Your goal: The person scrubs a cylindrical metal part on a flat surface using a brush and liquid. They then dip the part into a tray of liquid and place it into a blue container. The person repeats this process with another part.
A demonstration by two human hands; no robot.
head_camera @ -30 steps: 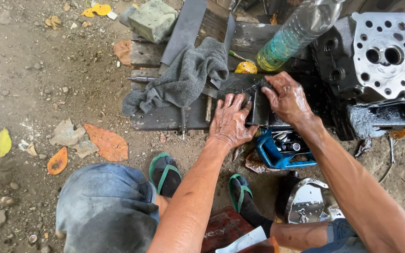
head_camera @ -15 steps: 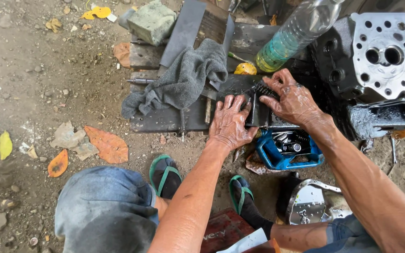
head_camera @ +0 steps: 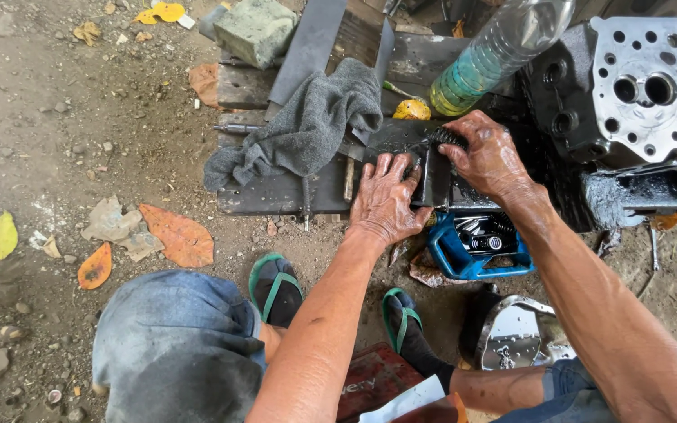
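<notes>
rag (head_camera: 307, 129): grey, at 11 o'clock
metal plate (head_camera: 425, 160): black, oily
bottle (head_camera: 483, 66): clear, with yellow-green liquid, at 1 o'clock
engine block (head_camera: 652, 86): silver face, black sides
tray (head_camera: 452, 254): blue
sandals (head_camera: 276, 286): dark with green straps
leaves (head_camera: 178, 235): orange and yellow, at 9 o'clock

Left hand (head_camera: 386, 197) presses flat on a dark greasy plate (head_camera: 421, 160) | right hand (head_camera: 489, 154) grips a black ridged part (head_camera: 447, 138) on it | grey rag (head_camera: 307, 125) left of hands | blue tray (head_camera: 472, 251) below them | engine block (head_camera: 652, 86) at right.
</notes>
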